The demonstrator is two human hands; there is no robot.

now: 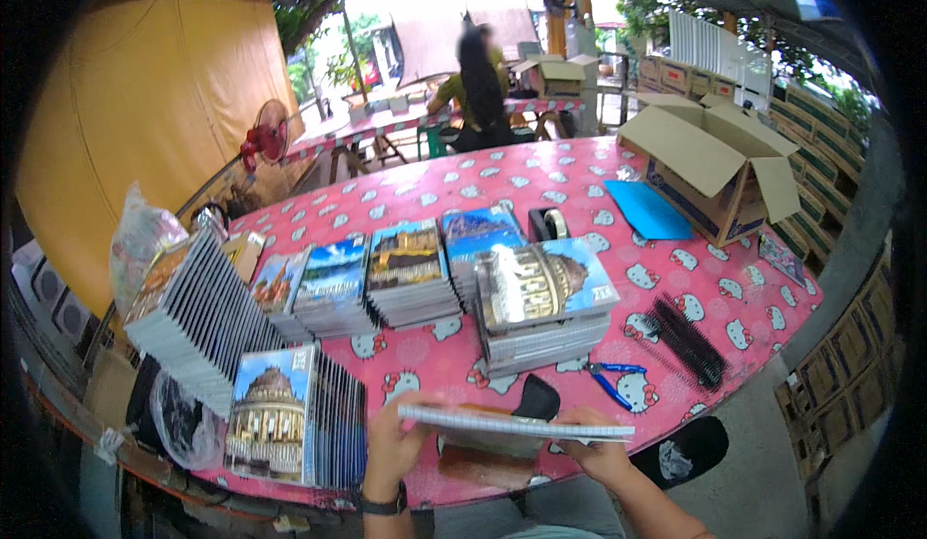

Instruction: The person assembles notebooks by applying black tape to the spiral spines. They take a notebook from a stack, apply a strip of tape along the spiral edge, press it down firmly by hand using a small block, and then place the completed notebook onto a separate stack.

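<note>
My left hand point(391, 450) and my right hand point(597, 454) hold a thin white sheaf of pages point(517, 425) between them, one at each end. The sheaf is seen nearly edge on, with small marks along its edge. Below it on the table lies a flat brown piece point(488, 464), partly hidden. Just beyond the sheaf is a dark rounded pad point(538, 397). Blue-handled pliers point(616, 384) and a heap of black spiral wires point(688, 341) lie to the right. A stack of picture-covered books point(546, 293) with a domed building on top stands ahead.
More book stacks point(410, 269) line the middle. Tall rows point(198, 312) and a shorter row point(290, 413) stand left. An open carton point(710, 167) and a blue sheet point(647, 209) sit far right on the pink table point(541, 177). A person point(478, 90) sits beyond, near a red fan point(267, 135).
</note>
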